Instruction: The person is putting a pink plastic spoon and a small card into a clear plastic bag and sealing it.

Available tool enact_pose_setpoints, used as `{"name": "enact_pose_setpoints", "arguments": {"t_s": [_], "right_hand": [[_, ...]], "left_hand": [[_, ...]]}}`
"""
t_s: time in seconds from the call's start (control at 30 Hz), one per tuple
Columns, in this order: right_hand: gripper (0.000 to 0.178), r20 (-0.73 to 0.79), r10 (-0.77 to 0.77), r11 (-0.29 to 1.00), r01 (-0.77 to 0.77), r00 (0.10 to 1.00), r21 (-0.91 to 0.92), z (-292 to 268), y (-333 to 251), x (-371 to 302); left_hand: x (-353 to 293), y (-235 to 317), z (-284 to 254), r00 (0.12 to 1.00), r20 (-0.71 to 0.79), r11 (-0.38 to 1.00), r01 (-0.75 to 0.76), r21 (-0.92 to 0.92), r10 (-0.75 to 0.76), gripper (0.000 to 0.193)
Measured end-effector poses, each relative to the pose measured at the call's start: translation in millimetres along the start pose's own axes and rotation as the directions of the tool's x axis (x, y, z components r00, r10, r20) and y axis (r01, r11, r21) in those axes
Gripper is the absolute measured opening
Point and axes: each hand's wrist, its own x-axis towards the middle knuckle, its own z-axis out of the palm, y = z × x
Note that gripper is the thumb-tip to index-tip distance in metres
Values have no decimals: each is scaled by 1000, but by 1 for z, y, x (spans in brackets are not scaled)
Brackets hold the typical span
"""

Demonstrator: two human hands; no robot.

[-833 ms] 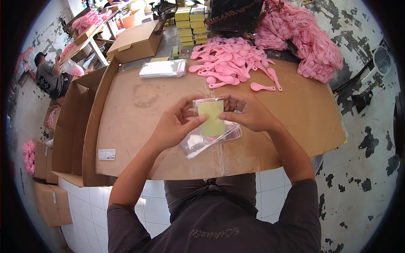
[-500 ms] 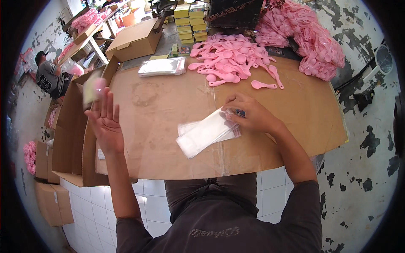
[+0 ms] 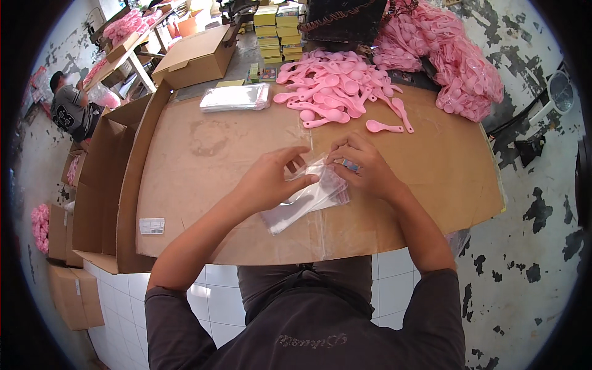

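Clear plastic bags (image 3: 288,213) lie in a slanted, overlapping pile on the cardboard-covered table in front of me. My right hand (image 3: 361,163) pinches the upper end of a bag from this pile. A small blue piece (image 3: 350,164) shows beneath its fingers; its kind is hard to make out. Over the pile, my left hand (image 3: 274,179) is open, thumb and fingers apart, close to the pinched end. Beyond both hands spreads a heap of pink plastic spoons (image 3: 339,86), with one loose spoon (image 3: 383,126) lying at its near right edge.
An open cardboard box (image 3: 98,203) stands against the table's left edge. Behind lie a stack of plastic bags (image 3: 234,97), stacks of yellow-edged cards (image 3: 268,37) and bagged pink spoons (image 3: 468,80). Another person (image 3: 74,108) sits at far left.
My left hand has swung from the box at left to the bags. The pink-and-yellow packet seen in the air by it has gone from sight. My right hand stays at the bags.
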Motion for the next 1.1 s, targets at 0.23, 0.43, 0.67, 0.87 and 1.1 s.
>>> {"name": "enact_pose_setpoints", "arguments": {"t_s": [0.23, 0.43, 0.67, 0.87, 1.1], "right_hand": [[32, 52, 321, 935, -308, 946, -177, -62, 27, -15], [26, 119, 479, 877, -468, 870, -107, -62, 41, -21], [15, -17, 432, 844, -397, 902, 361, -32, 11, -4], [17, -110, 329, 860, -249, 938, 446, -21, 10, -3], [15, 30, 125, 970, -129, 992, 204, -8, -15, 9]], "left_hand": [[3, -34, 11, 951, 243, 734, 305, -607, -194, 29], [3, -38, 16, 969, 197, 661, 248, -708, -152, 23], [-1, -22, 16, 940, 264, 664, 340, -667, -216, 27], [-2, -23, 19, 944, 259, 710, 325, -625, -204, 28], [-7, -14, 24, 954, 254, 746, 284, -603, -158, 23]]}}
